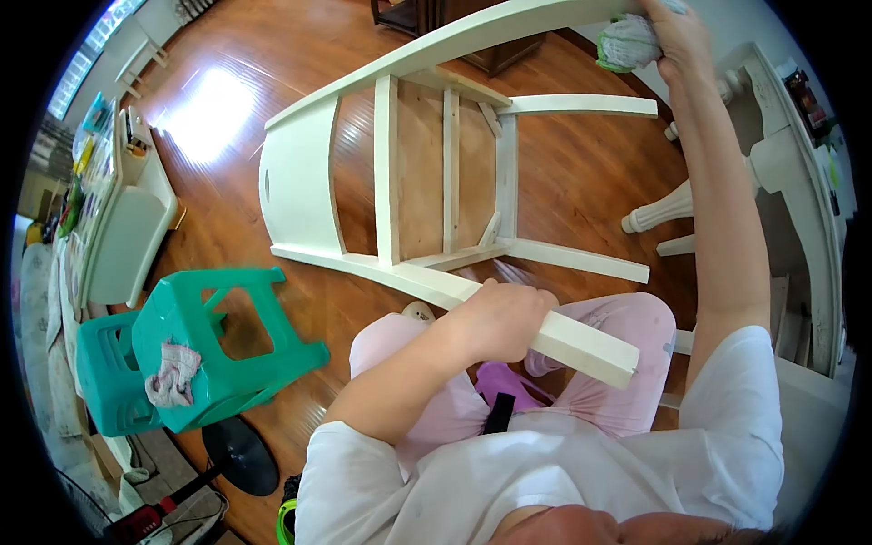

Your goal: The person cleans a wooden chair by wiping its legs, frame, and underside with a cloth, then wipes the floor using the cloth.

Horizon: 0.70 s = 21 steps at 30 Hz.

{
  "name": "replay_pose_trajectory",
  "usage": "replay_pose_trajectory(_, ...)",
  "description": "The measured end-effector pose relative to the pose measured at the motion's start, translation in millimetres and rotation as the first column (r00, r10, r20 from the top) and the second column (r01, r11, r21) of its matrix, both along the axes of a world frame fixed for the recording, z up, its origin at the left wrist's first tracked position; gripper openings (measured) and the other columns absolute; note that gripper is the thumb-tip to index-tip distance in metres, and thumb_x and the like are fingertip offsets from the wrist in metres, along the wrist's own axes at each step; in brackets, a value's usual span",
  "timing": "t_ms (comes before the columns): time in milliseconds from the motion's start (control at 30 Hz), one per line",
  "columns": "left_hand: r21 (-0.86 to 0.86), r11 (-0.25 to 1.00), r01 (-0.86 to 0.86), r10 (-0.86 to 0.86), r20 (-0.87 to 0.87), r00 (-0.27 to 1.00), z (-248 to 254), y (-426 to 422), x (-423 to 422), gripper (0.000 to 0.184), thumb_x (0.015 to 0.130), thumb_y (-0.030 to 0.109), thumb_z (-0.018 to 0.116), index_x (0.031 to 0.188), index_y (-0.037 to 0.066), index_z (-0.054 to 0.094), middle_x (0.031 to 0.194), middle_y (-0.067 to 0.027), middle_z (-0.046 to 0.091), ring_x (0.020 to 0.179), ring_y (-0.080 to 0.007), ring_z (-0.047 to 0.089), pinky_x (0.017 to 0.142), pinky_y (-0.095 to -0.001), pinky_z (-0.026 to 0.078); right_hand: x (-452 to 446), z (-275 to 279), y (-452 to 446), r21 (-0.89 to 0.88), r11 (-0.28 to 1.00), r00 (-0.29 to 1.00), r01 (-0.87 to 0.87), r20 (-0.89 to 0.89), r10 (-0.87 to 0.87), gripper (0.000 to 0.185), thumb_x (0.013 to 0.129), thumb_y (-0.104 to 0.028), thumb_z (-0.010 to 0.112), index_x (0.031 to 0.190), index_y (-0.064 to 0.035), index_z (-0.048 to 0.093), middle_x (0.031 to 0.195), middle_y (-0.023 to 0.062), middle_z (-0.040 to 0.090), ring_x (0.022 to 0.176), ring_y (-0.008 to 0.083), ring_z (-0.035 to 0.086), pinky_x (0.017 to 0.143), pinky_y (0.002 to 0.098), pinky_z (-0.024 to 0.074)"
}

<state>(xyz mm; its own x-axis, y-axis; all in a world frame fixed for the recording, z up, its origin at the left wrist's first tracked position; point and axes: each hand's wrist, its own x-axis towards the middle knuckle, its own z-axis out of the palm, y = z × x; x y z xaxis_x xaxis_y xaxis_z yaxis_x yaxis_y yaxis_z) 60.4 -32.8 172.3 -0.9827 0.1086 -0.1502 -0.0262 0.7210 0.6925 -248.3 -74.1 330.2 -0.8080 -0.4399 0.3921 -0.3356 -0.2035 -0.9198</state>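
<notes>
A white wooden chair [388, 173] lies tipped over in front of me, its backrest to the left and its legs pointing right. The bare wood underside of its seat [422, 168] faces me. My left hand [509, 320] is wrapped around the nearer long leg [586, 348], which crosses above my lap. At the upper right, my right hand [681, 41] is closed on a crumpled grey-white cloth [629, 43] with a green edge. That cloth is at the end of the far long leg [500, 27]. Some right fingers are cut off by the view's edge.
Green plastic stools [213, 350] stand at the left, with a pinkish rag [174, 374] on top. A black round base [241, 457] is below them. A white carved table leg [658, 207] stands at the right. A white desk [136, 227] is far left.
</notes>
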Motion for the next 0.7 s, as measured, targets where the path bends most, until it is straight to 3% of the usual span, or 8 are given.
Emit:
replay_pose_trajectory(33,0.033,0.999,-0.017,0.018,-0.017,1.000,-1.3,-4.4,-1.5,0.018,0.069,0.002,0.057,0.086,0.001,0.053,0.080,-0.0171,0.060,0.083,-0.0364,0.059,0.073,-0.0453,0.046,-50.0,0.3,-8.5,0.066,0.961,0.919,-0.268,0.316,0.235,0.023,0.074,-0.018,0.078,0.080,-0.0043,0.060,0.072,0.0065,0.062,0.058,0.0158,0.059,0.050,0.0300,0.0501)
replay_pose_trajectory(100,0.058,0.998,-0.021,0.022,-0.025,0.999,-2.9,-10.4,-8.2,0.018,0.068,0.002,0.057,0.086,0.001,0.052,0.080,-0.0169,0.059,0.083,-0.0364,0.059,0.073,-0.0451,0.046,-66.7,-10.2,-12.3,0.026,0.859,0.690,-0.512,0.608,0.393,0.023,0.074,-0.018,0.078,0.080,-0.0042,0.061,0.073,0.0068,0.062,0.058,0.0159,0.059,0.050,0.0305,0.0500)
replay_pose_trajectory(133,0.062,0.998,-0.030,0.030,-0.008,1.000,-1.0,-10.4,-10.1,0.017,0.068,0.002,0.057,0.085,0.001,0.051,0.080,-0.0169,0.059,0.083,-0.0364,0.058,0.073,-0.0449,0.045,-29.3,-17.1,-14.1,0.090,0.958,0.920,-0.272,0.318,0.231,0.024,0.073,-0.019,0.078,0.080,-0.0041,0.062,0.073,0.0071,0.063,0.058,0.0160,0.058,0.051,0.0310,0.0498)
replay_pose_trajectory(167,0.065,0.997,-0.040,0.039,0.011,0.999,-0.4,-12.5,-12.3,0.017,0.068,0.001,0.057,0.084,0.001,0.051,0.081,-0.0169,0.059,0.084,-0.0365,0.058,0.073,-0.0448,0.045,-9.4,-23.0,-17.9,0.069,0.998,1.000,-0.006,-0.006,0.007,0.025,0.073,-0.021,0.079,0.081,-0.0040,0.063,0.074,0.0075,0.063,0.058,0.0160,0.058,0.052,0.0314,0.0496)
replay_pose_trajectory(400,0.151,0.987,-0.048,0.064,-0.102,0.993,-9.3,-21.7,-22.5,0.017,0.068,0.000,0.056,0.084,-0.001,0.053,0.078,-0.0204,0.059,0.083,-0.0399,0.057,0.071,-0.0457,0.046,-52.5,-55.0,-34.9,0.133,0.991,0.993,0.027,-0.121,-0.010,0.032,0.069,-0.027,0.082,0.080,-0.0031,0.063,0.074,0.0084,0.064,0.061,0.0164,0.059,0.055,0.0319,0.0490)
replay_pose_trajectory(433,0.169,0.983,-0.073,0.084,-0.059,0.995,-7.8,-24.4,-24.3,0.016,0.068,0.001,0.056,0.084,-0.001,0.053,0.078,-0.0204,0.059,0.083,-0.0401,0.057,0.071,-0.0457,0.045,-42.5,-51.1,-31.5,0.164,0.985,0.999,0.048,-0.021,-0.045,0.033,0.069,-0.027,0.082,0.080,-0.0024,0.063,0.073,0.0085,0.065,0.061,0.0164,0.059,0.056,0.0321,0.0492)
replay_pose_trajectory(567,0.204,0.970,-0.129,0.137,-0.028,0.990,3.8,-31.3,-31.4,0.012,0.069,0.003,0.057,0.080,0.001,0.054,0.077,-0.0208,0.059,0.080,-0.0408,0.056,0.069,-0.0458,0.045,-71.1,-70.6,-41.0,0.122,0.991,0.998,0.060,-0.044,-0.055,0.033,0.068,-0.027,0.082,0.080,-0.0017,0.063,0.074,0.0089,0.064,0.062,0.0170,0.060,0.057,0.0329,0.0494)
replay_pose_trajectory(700,0.253,0.957,-0.141,0.155,-0.035,0.987,-1.7,-40.0,-38.4,0.009,0.068,0.004,0.057,0.076,0.001,0.054,0.075,-0.0207,0.059,0.077,-0.0412,0.056,0.067,-0.0462,0.045,-73.6,-80.3,-49.7,0.195,0.971,0.990,0.137,-0.005,-0.139,0.033,0.068,-0.027,0.081,0.079,-0.0018,0.062,0.074,0.0094,0.064,0.063,0.0176,0.060,0.058,0.0337,0.0493)
